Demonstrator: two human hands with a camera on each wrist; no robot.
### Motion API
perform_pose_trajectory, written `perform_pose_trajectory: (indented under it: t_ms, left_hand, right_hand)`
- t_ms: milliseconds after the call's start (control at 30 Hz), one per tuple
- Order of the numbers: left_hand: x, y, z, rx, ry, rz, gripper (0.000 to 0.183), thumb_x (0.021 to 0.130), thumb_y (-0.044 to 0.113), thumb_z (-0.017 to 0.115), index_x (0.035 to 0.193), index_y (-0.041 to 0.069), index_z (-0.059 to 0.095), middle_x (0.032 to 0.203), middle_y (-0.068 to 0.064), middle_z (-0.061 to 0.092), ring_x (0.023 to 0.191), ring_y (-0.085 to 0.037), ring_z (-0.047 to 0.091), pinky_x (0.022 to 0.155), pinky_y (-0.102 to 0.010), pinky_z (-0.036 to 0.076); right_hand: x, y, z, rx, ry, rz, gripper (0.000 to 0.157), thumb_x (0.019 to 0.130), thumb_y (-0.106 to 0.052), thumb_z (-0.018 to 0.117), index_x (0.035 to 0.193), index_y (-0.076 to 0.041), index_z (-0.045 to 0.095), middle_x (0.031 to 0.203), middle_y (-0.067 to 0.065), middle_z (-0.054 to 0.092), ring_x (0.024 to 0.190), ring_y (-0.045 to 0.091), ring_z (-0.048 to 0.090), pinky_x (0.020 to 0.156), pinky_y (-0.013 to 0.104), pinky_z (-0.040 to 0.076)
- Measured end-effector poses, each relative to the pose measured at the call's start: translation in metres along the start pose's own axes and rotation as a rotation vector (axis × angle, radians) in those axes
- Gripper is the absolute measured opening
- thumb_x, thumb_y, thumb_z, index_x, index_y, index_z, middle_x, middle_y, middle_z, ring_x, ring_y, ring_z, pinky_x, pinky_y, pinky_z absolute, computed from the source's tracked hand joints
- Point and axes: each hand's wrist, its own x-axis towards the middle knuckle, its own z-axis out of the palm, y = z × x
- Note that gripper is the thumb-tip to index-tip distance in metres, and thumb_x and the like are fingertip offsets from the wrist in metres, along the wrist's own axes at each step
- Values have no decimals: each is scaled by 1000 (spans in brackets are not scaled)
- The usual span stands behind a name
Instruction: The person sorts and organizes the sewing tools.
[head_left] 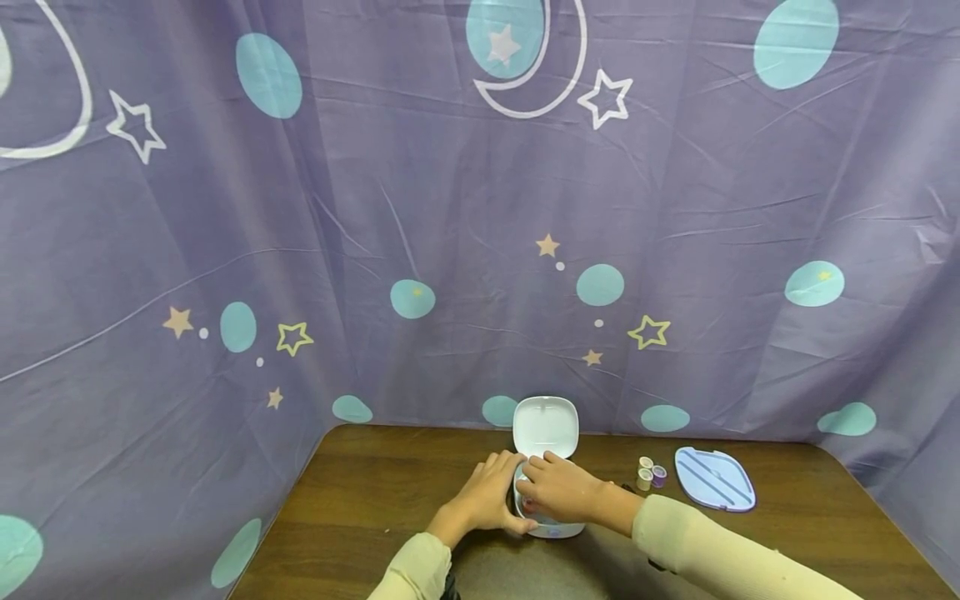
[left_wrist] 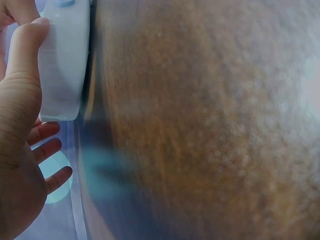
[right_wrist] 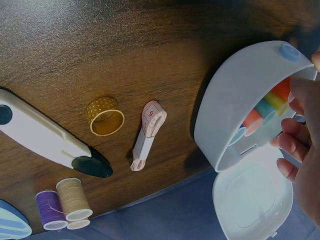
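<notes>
A white sewing box [head_left: 564,531] with rounded corners stands on the table, its hinged lid [head_left: 546,427] raised at the back. My left hand [head_left: 487,493] grips the left side, thumb on the front wall and fingers at the far side. Over the opening is my right hand [head_left: 558,487], with its fingers curled down into the box. Several coloured rolls, seemingly thread spools, lie inside: a teal one [right_wrist: 265,111], a yellow one [right_wrist: 276,102] and an orange one [right_wrist: 282,88] among them. The right fingers reach the orange spool; whether they pinch it is hidden.
Right of the box lie a gold dotted ring [right_wrist: 105,116], a folded tape measure [right_wrist: 148,127] and a white tool with a dark tip [right_wrist: 47,132]. Beyond them are a purple spool [right_wrist: 50,209], beige spools [right_wrist: 73,197] and a light-blue tray [head_left: 715,479]. A patterned curtain [head_left: 480,208] hangs behind.
</notes>
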Motion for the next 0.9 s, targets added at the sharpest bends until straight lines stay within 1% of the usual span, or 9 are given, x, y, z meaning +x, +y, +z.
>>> perform_pose_trajectory:
  t_ms: [167,400,667,900]
  left_hand:
    - [0,0,1,-4,-7,-2,101,72,69,79,148,13,42,132,2,52,114,-15,48,93,-34,45]
    - [1,-1,1,-12,-5,-4,101,72,68,80,147,14,42,132,3,52,112,-14,48,92,-32,45]
    - [1,1,1,-1,13,5,101,71,66,82,146,13,43,131,2,53,112,-14,48,92,-32,46]
    - [0,1,-1,-11,23,10,100,70,66,83,146,14,43,131,2,53,109,-13,48,89,-30,45]
  right_hand:
    - [0,0,0,4,3,2,20,96,-44,66,98,-24,63,92,-9,62,86,8,53,76,25,45]
    - [1,0,1,2,32,3,21,94,-44,68,95,-24,63,90,-9,62,85,9,53,74,25,44]
    - [1,1,-1,28,-6,19,24,94,-46,67,99,-23,63,96,-8,63,90,10,55,78,27,45]
    - [-2,10,-7,26,16,12,30,93,-49,68,104,-22,63,102,-6,65,93,12,55,80,29,47]
